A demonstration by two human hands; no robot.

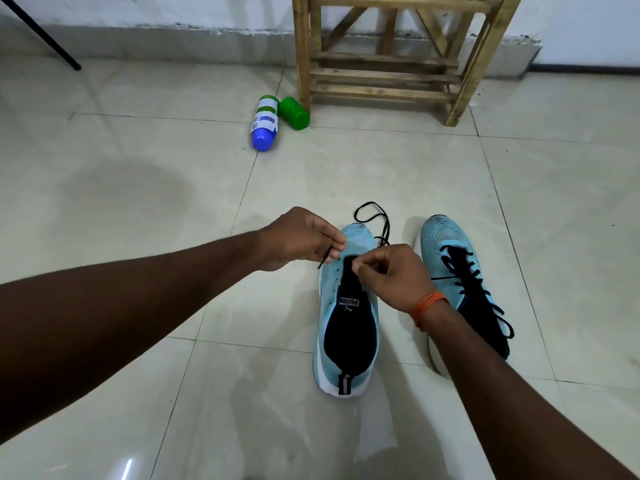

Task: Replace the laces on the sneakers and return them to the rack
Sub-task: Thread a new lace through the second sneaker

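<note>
The unlaced sneaker (346, 313) stands on the tiled floor (138, 202), toe away from the person, with its black tongue open and the eyelets along both edges mostly bare. A black lace (372, 216) passes through the front eyelets and makes a loop on the floor just beyond the toe. The left hand (304, 239) pinches one end of this lace between thumb and fingers, just beside the left edge of the toe. The right hand (391, 275) is closed over the right front eyelets and touches the sneaker; it seems to pinch the lace there, but the fingers hide the grip. An orange thread band (427, 304) is around the right wrist.

Just beside it on the right stands the second sneaker (464, 282), with black laces already through its eyelets. The two are near but apart.

The floor around both sneakers is open on the left and in front. Farther away, near the wall (173, 15), stands the wooden rack (381, 74); its lower shelves hold nothing visible. Beside its left leg lie two bottles touching each other: one white with a blue cap (265, 124) and one green (294, 112). What is inside them I cannot tell. A black stand leg (45, 39) reaches the floor at the far left.
</note>
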